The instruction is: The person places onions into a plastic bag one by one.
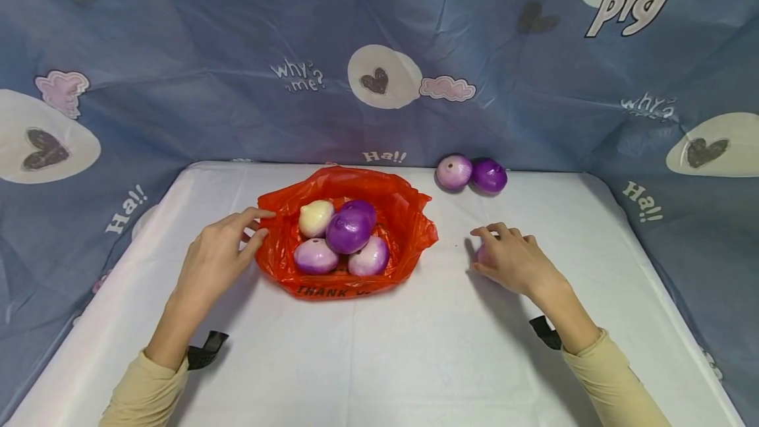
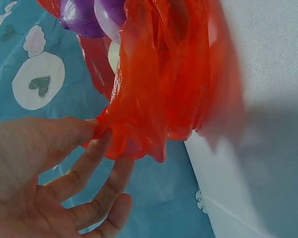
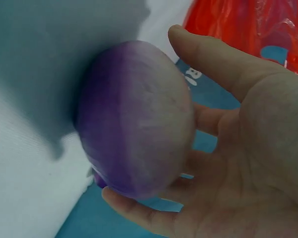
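Observation:
A red plastic bag (image 1: 421, 236) stands with its mouth spread wide, printed lettering on its front. Inside lie several onions, among them a dark purple onion (image 1: 348, 230) and a pale onion (image 1: 316, 219). My left hand (image 1: 216, 249) pinches the bag's left edge between thumb and fingers. To the right of the bag, my right hand (image 1: 516, 259) is around a purple-and-white onion (image 3: 134, 119) on the table. Its fingers spread along the onion's side while the thumb stands off from it. From the head view, the hand hides most of this onion.
Two more onions sit side by side at the table's back edge, a lighter onion (image 1: 454, 172) and a dark purple onion (image 1: 489, 176). A white cloth (image 1: 356, 361) covers the table. Behind it hangs a blue printed sheet (image 1: 237, 38), which also drops along both sides.

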The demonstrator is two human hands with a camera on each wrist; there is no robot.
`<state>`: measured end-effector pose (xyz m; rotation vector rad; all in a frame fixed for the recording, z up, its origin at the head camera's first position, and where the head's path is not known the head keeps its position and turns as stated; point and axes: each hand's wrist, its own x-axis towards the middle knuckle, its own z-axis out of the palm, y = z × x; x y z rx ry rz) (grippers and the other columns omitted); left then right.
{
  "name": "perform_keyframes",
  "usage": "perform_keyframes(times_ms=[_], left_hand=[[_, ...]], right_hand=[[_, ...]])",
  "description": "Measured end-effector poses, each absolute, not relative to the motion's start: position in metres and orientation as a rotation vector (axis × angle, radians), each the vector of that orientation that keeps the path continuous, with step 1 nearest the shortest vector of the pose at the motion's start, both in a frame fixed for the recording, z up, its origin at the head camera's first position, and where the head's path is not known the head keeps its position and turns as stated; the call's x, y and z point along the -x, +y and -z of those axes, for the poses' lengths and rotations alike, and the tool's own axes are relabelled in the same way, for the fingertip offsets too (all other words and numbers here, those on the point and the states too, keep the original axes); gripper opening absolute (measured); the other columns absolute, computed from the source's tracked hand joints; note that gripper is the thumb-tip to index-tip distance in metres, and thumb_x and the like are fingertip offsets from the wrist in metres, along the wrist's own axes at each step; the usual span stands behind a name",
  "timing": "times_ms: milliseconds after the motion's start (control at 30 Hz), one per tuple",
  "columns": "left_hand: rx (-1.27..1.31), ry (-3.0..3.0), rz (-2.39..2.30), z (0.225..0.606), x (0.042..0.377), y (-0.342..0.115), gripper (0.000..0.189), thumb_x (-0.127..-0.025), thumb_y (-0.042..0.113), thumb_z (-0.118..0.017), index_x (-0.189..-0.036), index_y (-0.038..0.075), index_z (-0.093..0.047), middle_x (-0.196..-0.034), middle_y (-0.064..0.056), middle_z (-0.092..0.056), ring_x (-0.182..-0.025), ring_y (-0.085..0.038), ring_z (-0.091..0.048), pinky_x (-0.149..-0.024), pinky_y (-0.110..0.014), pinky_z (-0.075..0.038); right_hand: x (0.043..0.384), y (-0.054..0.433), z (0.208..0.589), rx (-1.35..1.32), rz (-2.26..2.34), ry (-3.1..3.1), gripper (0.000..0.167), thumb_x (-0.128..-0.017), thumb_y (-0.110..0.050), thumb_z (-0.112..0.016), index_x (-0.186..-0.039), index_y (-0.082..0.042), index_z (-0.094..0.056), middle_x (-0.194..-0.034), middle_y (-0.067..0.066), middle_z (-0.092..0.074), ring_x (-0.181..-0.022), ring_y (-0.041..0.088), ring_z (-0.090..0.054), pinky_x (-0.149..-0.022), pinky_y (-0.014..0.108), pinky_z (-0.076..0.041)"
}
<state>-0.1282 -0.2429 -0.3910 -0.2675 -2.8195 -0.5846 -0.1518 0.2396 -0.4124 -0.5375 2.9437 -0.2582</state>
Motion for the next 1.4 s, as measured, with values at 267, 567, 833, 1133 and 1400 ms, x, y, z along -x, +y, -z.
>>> perform_keyframes(times_ms=[267, 567, 833, 1133, 1400], left_hand=[[0.269, -2.82, 0.577, 0.39, 0.129, -0.242, 0.029, -0.102, 0.014, -0.071, -0.131, 0.015, -0.071, -0.107, -0.017, -0.079, -0.089, -0.037, -0.076, -0.062, -0.049, -0.061], [0.261, -2.822, 0.576, 0.39, 0.128, -0.242, 0.029, -0.102, 0.014, -0.071, -0.131, 0.016, -0.071, -0.107, -0.018, -0.079, -0.089, -0.037, -0.075, -0.062, -0.049, -0.061], [0.261, -2.82, 0.576, 0.39, 0.128, -0.242, 0.029, -0.102, 0.014, -0.071, -0.131, 0.016, -0.071, -0.107, -0.017, -0.079, -0.089, -0.037, -0.076, -0.061, -0.048, -0.06], [0.269, -2.813, 0.579, 0.392, 0.127, -0.242, 0.029, -0.102, 0.013, -0.071, -0.131, 0.016, -0.071, -0.107, -0.017, -0.079, -0.089, -0.037, -0.075, -0.061, -0.048, -0.061], [0.276, -2.807, 0.586, 0.391, 0.127, -0.241, 0.029, -0.102, 0.013, -0.071, -0.131, 0.016, -0.071, -0.107, -0.017, -0.079, -0.089, -0.037, -0.076, -0.061, -0.048, -0.06]], right_hand=[[0.155, 0.237, 0.419, 0.483, 0.266, 2.894, 0.066, -0.091, -0.03, -0.087, -0.147, -0.012, -0.059, -0.149, 0.028, -0.056, -0.133, 0.058, -0.056, -0.095, 0.078, -0.051], [0.157, 0.235, 0.422, 0.52, 0.287, 2.913, 0.061, -0.086, -0.019, -0.088, -0.141, -0.012, -0.064, -0.148, 0.026, -0.057, -0.127, 0.057, -0.058, -0.088, 0.076, -0.055], [0.159, 0.23, 0.42, 0.616, 0.26, 2.999, 0.061, -0.085, -0.019, -0.091, -0.139, -0.011, -0.064, -0.146, 0.025, -0.06, -0.123, 0.052, -0.062, -0.091, 0.068, -0.057], [0.161, 0.227, 0.423, 0.733, 0.314, 3.106, 0.07, -0.08, -0.01, -0.093, -0.142, -0.01, -0.06, -0.146, 0.025, -0.059, -0.124, 0.05, -0.062, -0.093, 0.064, -0.056], [0.16, 0.225, 0.42, 0.82, 0.363, 3.124, 0.074, -0.078, -0.007, -0.095, -0.142, -0.01, -0.06, -0.144, 0.024, -0.06, -0.124, 0.048, -0.062, -0.097, 0.067, -0.057]])
